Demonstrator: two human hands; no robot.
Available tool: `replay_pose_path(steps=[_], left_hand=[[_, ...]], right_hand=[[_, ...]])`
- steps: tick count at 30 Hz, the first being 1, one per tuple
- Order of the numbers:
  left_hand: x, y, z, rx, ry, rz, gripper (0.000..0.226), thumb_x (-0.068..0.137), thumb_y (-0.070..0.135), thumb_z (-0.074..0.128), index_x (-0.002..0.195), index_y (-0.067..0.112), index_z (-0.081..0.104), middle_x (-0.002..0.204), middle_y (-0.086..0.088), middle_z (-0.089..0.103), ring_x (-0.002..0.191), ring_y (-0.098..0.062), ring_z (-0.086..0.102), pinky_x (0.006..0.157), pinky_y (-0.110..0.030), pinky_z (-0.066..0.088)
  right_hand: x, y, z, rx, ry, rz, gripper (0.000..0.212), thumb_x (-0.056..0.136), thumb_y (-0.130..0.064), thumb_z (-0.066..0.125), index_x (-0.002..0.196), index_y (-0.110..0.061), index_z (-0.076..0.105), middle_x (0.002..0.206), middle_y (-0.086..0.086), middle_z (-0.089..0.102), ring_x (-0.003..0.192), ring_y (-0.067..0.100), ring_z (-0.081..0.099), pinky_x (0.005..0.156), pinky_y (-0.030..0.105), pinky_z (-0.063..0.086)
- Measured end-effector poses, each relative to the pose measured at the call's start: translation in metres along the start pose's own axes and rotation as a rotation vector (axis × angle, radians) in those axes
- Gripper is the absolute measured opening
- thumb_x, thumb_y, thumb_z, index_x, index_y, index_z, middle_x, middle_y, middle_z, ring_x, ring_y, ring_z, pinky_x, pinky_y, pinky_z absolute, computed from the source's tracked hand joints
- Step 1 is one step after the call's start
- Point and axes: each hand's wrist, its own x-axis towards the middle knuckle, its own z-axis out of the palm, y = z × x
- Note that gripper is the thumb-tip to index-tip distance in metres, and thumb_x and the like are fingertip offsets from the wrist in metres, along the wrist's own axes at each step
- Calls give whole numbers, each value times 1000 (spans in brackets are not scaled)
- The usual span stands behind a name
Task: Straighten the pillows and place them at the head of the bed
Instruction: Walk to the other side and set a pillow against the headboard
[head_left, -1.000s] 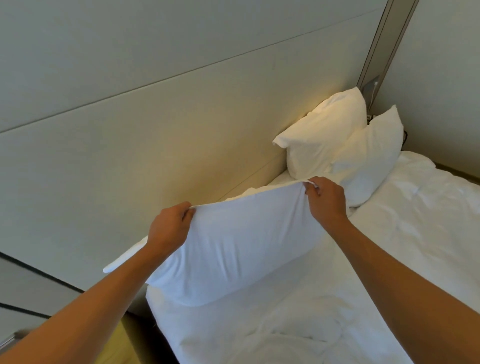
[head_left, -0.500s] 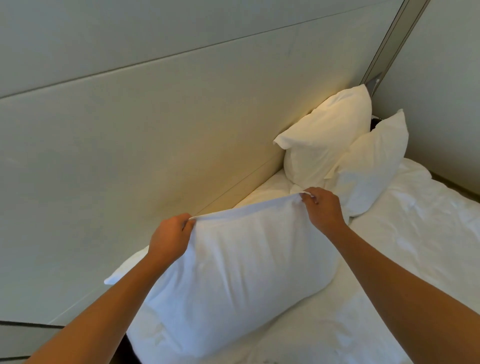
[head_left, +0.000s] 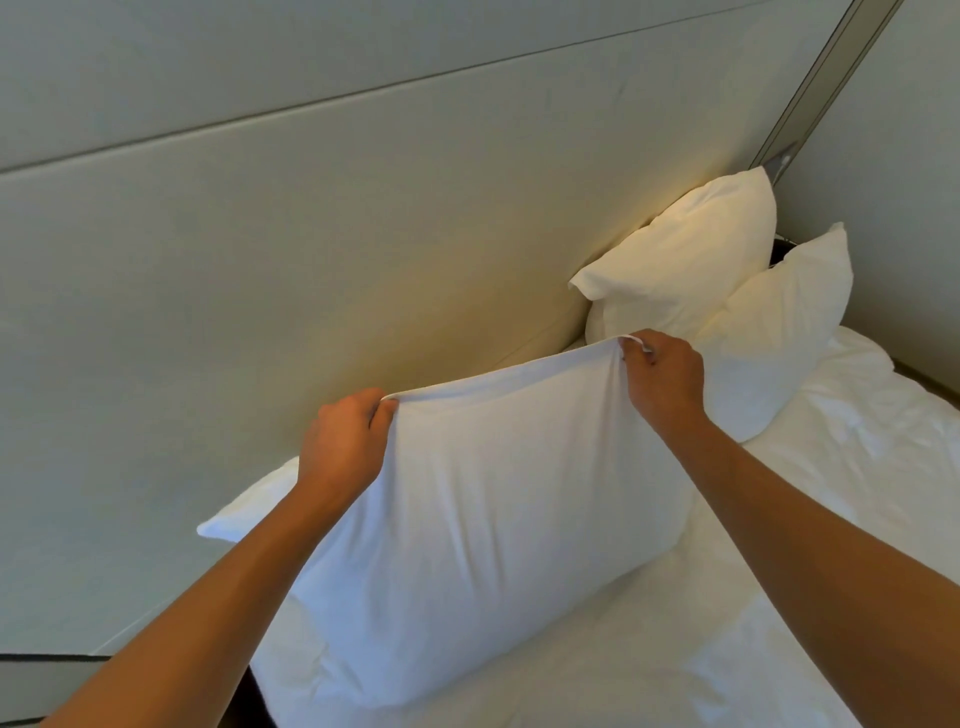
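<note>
A large white pillow (head_left: 483, 525) stands on its long edge on the bed, near the padded headboard (head_left: 311, 270). My left hand (head_left: 343, 447) pinches its top seam toward the left. My right hand (head_left: 662, 382) pinches the same seam at the top right corner. Two more white pillows lean in the far corner: one (head_left: 685, 270) against the headboard, the other (head_left: 779, 332) in front of it and partly behind my right hand.
A white rumpled sheet (head_left: 831, 519) covers the mattress to the right and in front. A grey side wall (head_left: 914, 208) closes the far right, with a vertical strip (head_left: 831, 78) in the corner. A dark gap (head_left: 257, 696) runs along the bed's left edge.
The pillow has dropped from a lifted, stretched hold onto the bed and now stands fuller. Both hands keep their grip on the top seam. The view has shifted closer to the headboard.
</note>
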Motion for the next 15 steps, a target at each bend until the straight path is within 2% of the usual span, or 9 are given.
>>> replay_pose_path(steps=[6, 11, 15], left_hand=[[-17, -16, 4, 38, -85, -57, 45, 105, 28, 48, 62, 19, 38, 55, 1, 42, 57, -25, 44, 53, -33, 30], [-16, -18, 11, -17, -54, -90, 43, 106, 29, 47, 63, 27, 42, 58, 6, 48, 56, -15, 47, 51, -29, 30], [-4, -18, 10, -91, -27, -112, 39, 105, 29, 47, 66, 22, 47, 58, 4, 51, 56, -18, 48, 51, -31, 34]], right_hand=[[-11, 10, 12, -88, -203, -34, 41, 109, -38, 48, 129, -10, 69, 129, 11, 72, 117, 30, 67, 102, 31, 47], [-5, 5, 26, -27, -152, 12, 37, 108, -37, 52, 127, -10, 71, 126, 9, 73, 114, 28, 69, 94, 25, 41], [7, -9, 38, -22, -92, 66, 40, 107, -40, 51, 124, -11, 72, 123, 9, 74, 111, 28, 70, 93, 26, 43]])
